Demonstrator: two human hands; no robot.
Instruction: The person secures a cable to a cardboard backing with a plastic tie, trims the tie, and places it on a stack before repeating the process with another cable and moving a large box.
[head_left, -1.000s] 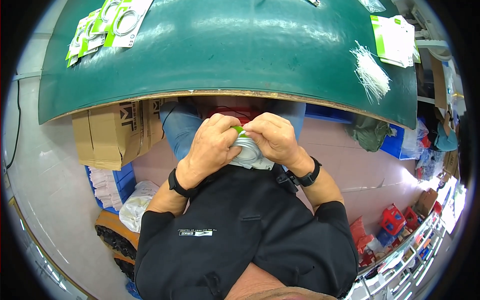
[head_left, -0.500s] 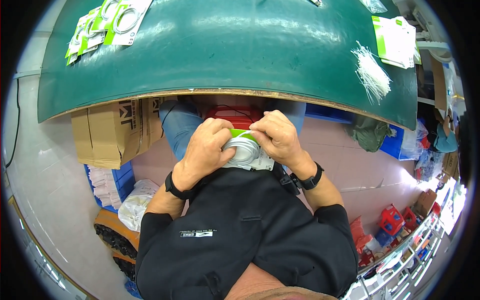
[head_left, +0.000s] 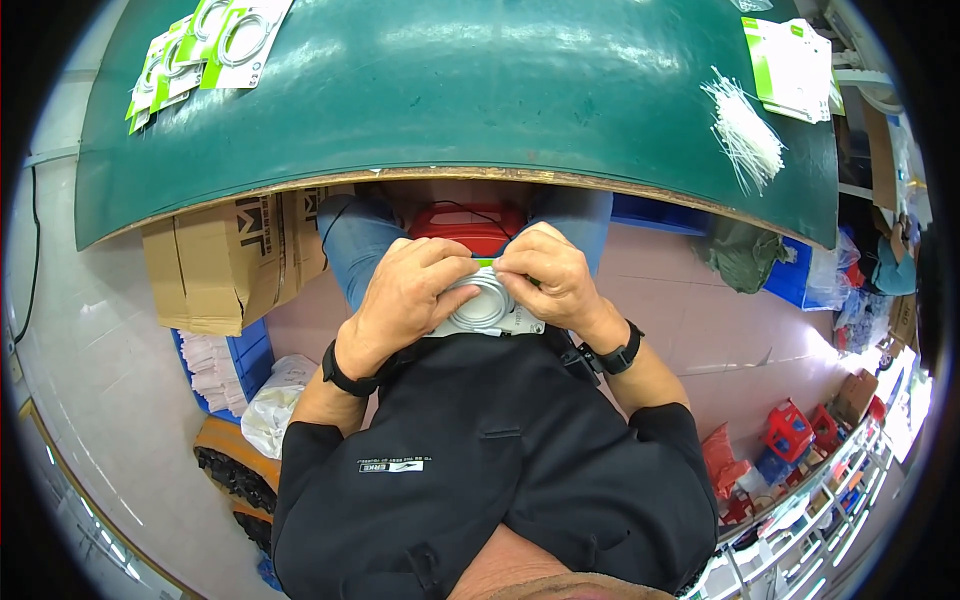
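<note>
In front of my lap, close to my black shirt, a coiled white cable (head_left: pixel 480 306) lies against a green and white backing card (head_left: pixel 524 321). My left hand (head_left: pixel 412 292) is closed on the card's left side, its thumb pressing the coil. At the card's top edge my right hand (head_left: pixel 552 278) is closed in a pinch, with its other fingers curled beside the coil. Whatever sits between the right fingertips is too small and covered to make out. Both hands nearly meet over the card's green top, hiding most of it.
Ahead is a green-topped table (head_left: pixel 480 120). Carded cables (head_left: pixel 240 45) overlap at its far left; thin white cable ties (head_left: pixel 745 135) and a stack of cards (head_left: pixel 790 70) lie at right. Cardboard boxes (head_left: pixel 225 260) and a blue crate (head_left: pixel 245 360) stand at left, a red stool (head_left: pixel 470 228) under the table.
My right fingertips have moved slightly left, closer to the left hand. A thin white strand seen between the hands at the card's top is now mostly covered. The card's green top shows less.
</note>
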